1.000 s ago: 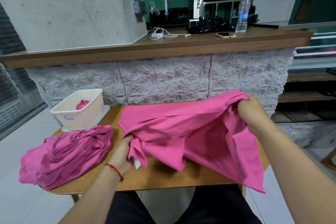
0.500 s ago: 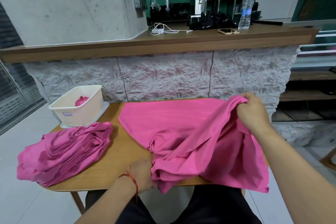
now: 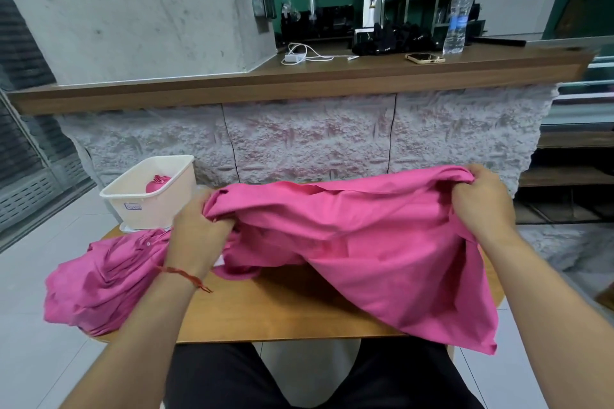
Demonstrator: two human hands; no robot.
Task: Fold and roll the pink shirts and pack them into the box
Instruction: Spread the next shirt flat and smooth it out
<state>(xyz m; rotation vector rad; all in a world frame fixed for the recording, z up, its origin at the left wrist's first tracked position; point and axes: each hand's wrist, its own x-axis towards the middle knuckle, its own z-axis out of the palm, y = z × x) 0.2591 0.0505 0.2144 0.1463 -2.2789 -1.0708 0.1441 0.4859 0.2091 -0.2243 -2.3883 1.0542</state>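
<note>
A pink shirt point(image 3: 372, 242) hangs stretched between my two hands above the wooden table point(image 3: 282, 309). My left hand point(image 3: 196, 229) grips its bunched left end, near the box. My right hand point(image 3: 481, 202) grips its right end, raised at the table's far right. The shirt's lower part drapes over the table's right front edge. A second pink shirt point(image 3: 106, 279) lies crumpled at the table's left. The cream plastic box point(image 3: 169, 202) stands at the far left and holds one rolled pink shirt point(image 3: 156, 183).
A stone-faced counter point(image 3: 315, 143) with a wooden top rises right behind the table. On it lie a phone point(image 3: 424, 58), a charger cable point(image 3: 305, 56) and a water bottle point(image 3: 460, 16). My legs point(image 3: 232, 375) are under the table's front edge.
My left hand left the table's front edge and rose up and back, gripping the shirt's left end beside the box. The shirt now hangs spread between both hands.
</note>
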